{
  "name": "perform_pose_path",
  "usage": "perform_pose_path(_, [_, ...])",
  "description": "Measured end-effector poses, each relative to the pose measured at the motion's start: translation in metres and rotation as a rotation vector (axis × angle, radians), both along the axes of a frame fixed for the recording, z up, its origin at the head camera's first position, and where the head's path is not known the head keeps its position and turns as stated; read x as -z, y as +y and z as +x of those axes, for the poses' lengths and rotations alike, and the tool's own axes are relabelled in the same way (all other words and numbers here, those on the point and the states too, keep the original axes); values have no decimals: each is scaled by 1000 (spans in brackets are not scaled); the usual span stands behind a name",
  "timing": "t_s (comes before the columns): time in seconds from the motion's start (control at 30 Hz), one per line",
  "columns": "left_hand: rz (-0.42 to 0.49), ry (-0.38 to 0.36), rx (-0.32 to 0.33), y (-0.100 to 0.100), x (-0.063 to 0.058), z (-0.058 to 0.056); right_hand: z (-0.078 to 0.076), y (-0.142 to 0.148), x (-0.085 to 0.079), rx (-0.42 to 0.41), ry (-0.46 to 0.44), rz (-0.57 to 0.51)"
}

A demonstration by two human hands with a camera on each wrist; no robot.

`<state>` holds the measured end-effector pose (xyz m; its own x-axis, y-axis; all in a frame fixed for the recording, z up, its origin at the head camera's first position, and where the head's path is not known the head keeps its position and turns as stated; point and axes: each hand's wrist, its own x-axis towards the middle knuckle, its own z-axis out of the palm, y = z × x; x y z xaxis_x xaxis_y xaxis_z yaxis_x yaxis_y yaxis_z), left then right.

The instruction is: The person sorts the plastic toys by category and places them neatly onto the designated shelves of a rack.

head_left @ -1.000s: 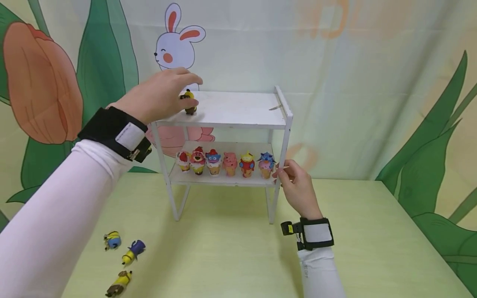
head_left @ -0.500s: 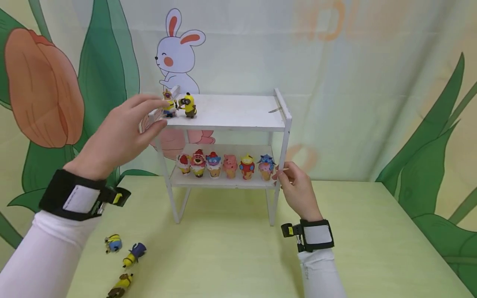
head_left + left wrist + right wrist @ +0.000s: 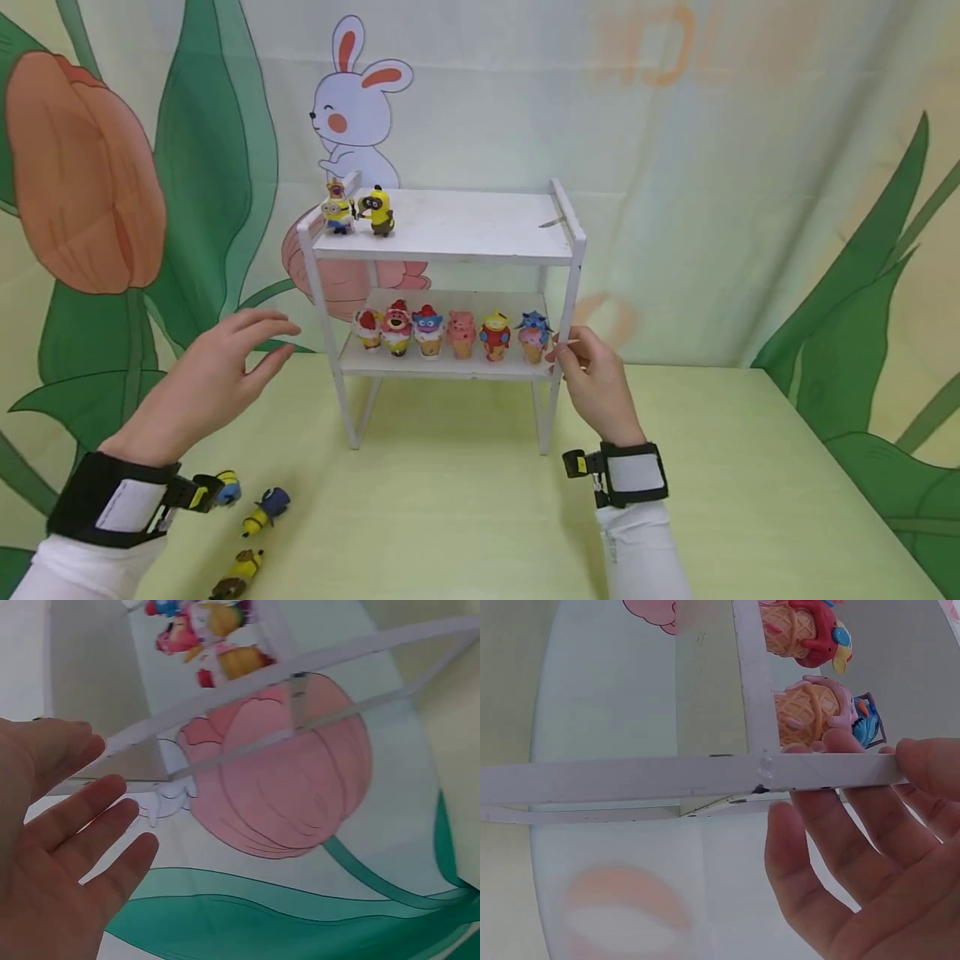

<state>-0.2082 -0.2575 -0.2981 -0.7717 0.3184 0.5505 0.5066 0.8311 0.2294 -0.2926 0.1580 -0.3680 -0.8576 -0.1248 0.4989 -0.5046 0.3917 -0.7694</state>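
Clock centred on the white two-tier shelf [image 3: 465,223], head view. Top tier holds two upright yellow figures at 10 o'clock: crowned figure [image 3: 338,215] at the outer end, goggled figure [image 3: 380,214] just beside it. Bottom tier [image 3: 450,369] holds six cone figures in a row, 8 to 4 o'clock: strawberry-topped figure [image 3: 367,331], red-capped bear [image 3: 397,330], blue-faced figure [image 3: 428,333], pink figure [image 3: 462,336], red-and-yellow figure [image 3: 496,337], blue-and-pink figure [image 3: 533,339]. On the table [image 3: 435,517], 7 to 8 o'clock, three more lie near each other: blue-clad figure [image 3: 229,489], partly behind the left wristband [image 3: 120,504]; purple-hatted figure [image 3: 267,510]; brown-bottomed figure [image 3: 238,573]. Only the head view covers those three. Left wrist view adds the left palm and a big pink flower [image 3: 285,780] printed on the backdrop [image 3: 487,108]. Right wrist view adds waffle texture on two cones and dark chips in the frame paint. Left hand [image 3: 206,379] at 8 o'clock: fingers gently bent and spread, thumb apart, nothing in grasp, near the shelf but not touching. Right hand [image 3: 597,387] at 4 o'clock: grips the shelf's front upright [image 3: 705,774], thumb one side, fingers the other.
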Motion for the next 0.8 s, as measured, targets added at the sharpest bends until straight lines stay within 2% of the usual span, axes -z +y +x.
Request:
perform_pose_path(0.17, [-22,-99,-24,-15,25,1,0,0,2,8,-3,-6])
perform_pose_path(0.27, [-14,-203,-59,-26,42,4,2,0,4,13,-14,-14])
perform_pose_path(0.43, [17,-343,-137,-49,79,10,0,-4,7,-2,-13,-25])
perform_pose_path(0.57, [27,-405,-202,-67,106,13,-2,-8,9,-16,-9,-29])
perform_pose_path(0.67, [37,-484,-249,-81,117,15,-3,-9,12,-18,-7,-18])
perform_pose_path(0.8, [56,-616,-318,-100,125,17,-2,-9,14,-16,-7,-8])
